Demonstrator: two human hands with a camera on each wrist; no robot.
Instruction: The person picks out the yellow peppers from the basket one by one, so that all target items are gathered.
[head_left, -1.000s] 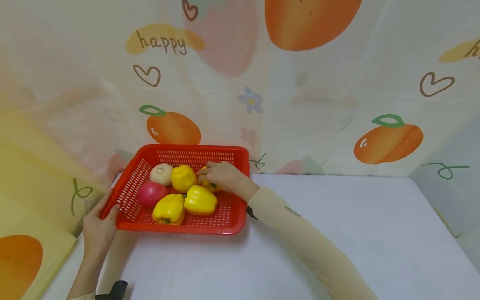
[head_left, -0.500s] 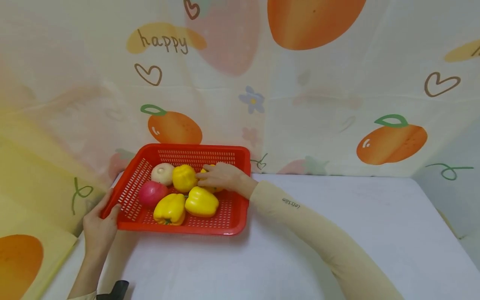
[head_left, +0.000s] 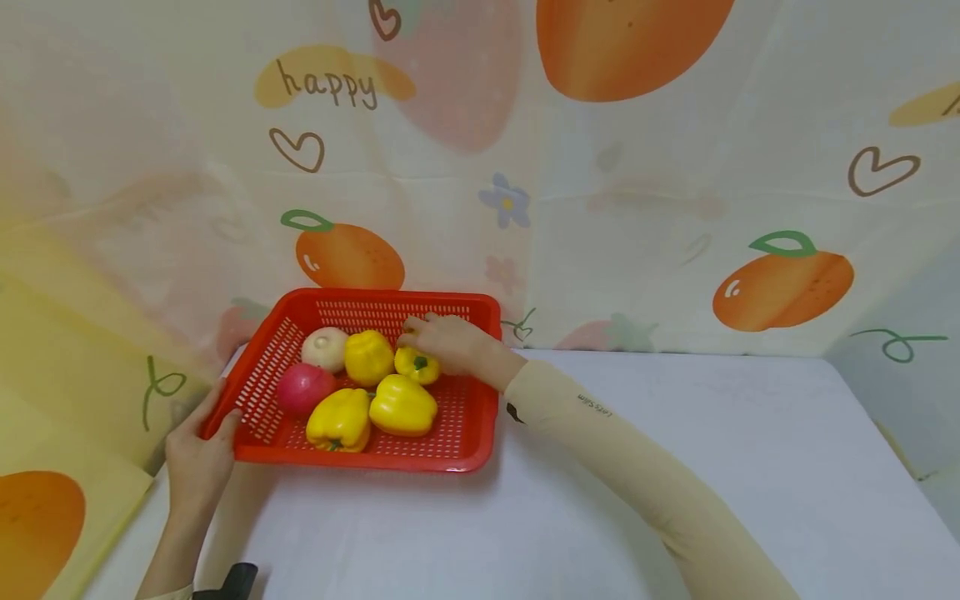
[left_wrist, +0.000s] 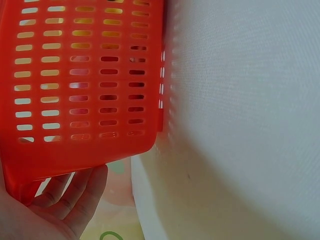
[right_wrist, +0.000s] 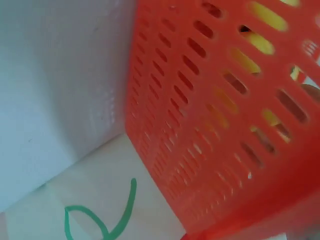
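A red plastic basket (head_left: 367,460) with slotted walls stands on the white-covered table. My left hand (head_left: 198,450) grips its left rim, thumb on top; in the left wrist view the fingers (left_wrist: 90,197) curl under the rim. Over the basket's right side, my right hand (head_left: 453,343) hovers at a small yellow bell pepper (head_left: 417,365), fingers above and behind it. The thumb is hidden, as is any contact with the pepper. Beside it lie three more yellow bell peppers (head_left: 369,358), a pinkish-red round fruit (head_left: 305,389) and a cream-coloured round vegetable (head_left: 325,348).
The white tabletop (head_left: 675,433) extends right and in front of the basket. A printed fabric backdrop (head_left: 600,217) rises directly behind it. In the right wrist view, the basket's slotted wall (right_wrist: 200,100) fills much of the frame.
My right hand reached its fingers leftward over the small pepper, then drew back and up, uncovering the pepper's green stem. My left hand keeps its hold on the basket.
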